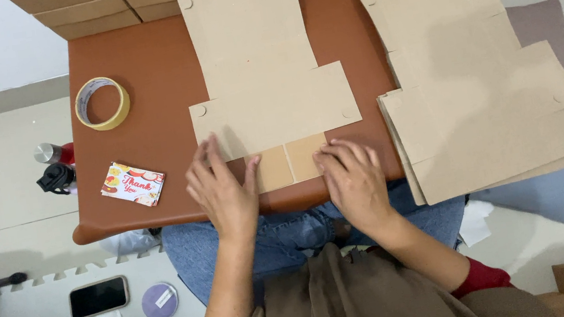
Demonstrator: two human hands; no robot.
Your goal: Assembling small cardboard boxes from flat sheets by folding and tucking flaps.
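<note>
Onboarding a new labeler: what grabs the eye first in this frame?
A flat cardboard box blank lies mid-table, with the left hand and right hand pressing its near flaps. A stack of flat blanks overhangs the table's right edge; a tape roll sits far left.

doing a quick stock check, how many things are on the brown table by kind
flat cardboard box blank under the hands: 1
stack of flat box blanks: 1
tape roll: 1
pack of printed cards: 1
total: 4
</note>
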